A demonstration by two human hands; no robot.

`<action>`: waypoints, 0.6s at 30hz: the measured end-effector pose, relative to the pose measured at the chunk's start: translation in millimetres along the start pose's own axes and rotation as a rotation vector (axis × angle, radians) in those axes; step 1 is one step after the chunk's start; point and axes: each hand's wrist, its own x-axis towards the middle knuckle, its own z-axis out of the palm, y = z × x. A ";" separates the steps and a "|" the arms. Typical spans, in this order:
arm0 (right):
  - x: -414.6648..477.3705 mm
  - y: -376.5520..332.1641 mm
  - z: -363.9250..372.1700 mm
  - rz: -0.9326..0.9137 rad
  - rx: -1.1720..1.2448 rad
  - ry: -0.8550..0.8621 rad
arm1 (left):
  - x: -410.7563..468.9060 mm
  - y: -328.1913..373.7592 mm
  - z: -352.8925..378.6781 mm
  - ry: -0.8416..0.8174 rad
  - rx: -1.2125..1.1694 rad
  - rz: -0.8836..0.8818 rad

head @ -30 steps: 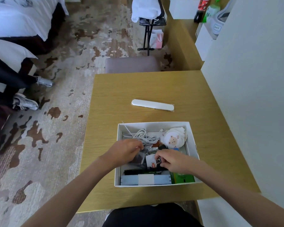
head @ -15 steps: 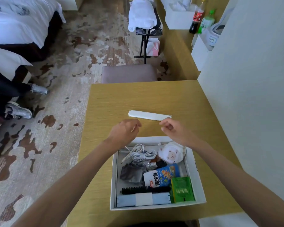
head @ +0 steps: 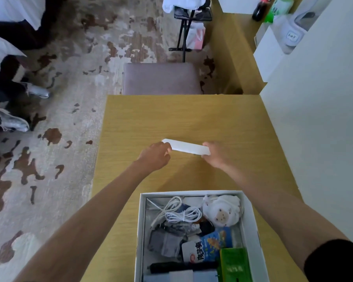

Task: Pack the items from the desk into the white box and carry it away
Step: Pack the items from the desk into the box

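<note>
Floor at far left: patterned carpet (head: 73,82), a pair of grey shoes (head: 12,123) near the edge of a bed (head: 6,47).

Wooden desk (head: 130,123) fills the centre. Left hand (head: 154,154) is stretched out over the desk, fingers curled around the left end of a long white case (head: 186,147). The case lies flat on the desk top, slightly slanted, well apart from the box. Right hand (head: 216,154) is at the case's right end, fingertips pinching it. Both hands closed on the case; cannot tell whether it has left the surface.

White box (head: 253,220) sits open at the near edge of the desk, between the two forearms. Contents, left to right: grey pouch (head: 165,243), coiled white cable (head: 179,214), black comb (head: 181,266) along the near side, blue snack packet (head: 210,247), white plush toy (head: 222,212) in the far right corner, green carton (head: 234,263) in the near right corner.

Beyond the desk: padded stool (head: 161,78) touching the far edge. Right side: white wall (head: 318,119); bottles (head: 269,7) at top right, blurred.
</note>
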 end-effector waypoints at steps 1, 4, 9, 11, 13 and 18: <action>7.9 1.6 4.9 0.001 -0.054 -0.009 | 3.7 -4.3 1.6 0.006 -0.020 0.008; 24.2 4.2 19.1 -0.028 -0.142 -0.067 | 6.6 -16.6 6.3 0.028 -0.127 0.037; 20.7 5.3 18.0 -0.045 -0.021 -0.203 | -13.4 -23.5 10.2 -0.109 -0.306 0.108; 8.6 4.0 4.3 -0.001 0.175 -0.160 | -28.2 -19.0 7.1 -0.184 -0.368 0.160; -5.7 1.7 -14.2 0.058 0.360 -0.110 | -47.1 -10.8 2.4 -0.316 -0.423 0.207; -44.8 2.2 -51.8 0.168 0.809 -0.053 | -75.2 1.0 6.3 -0.401 -0.108 0.330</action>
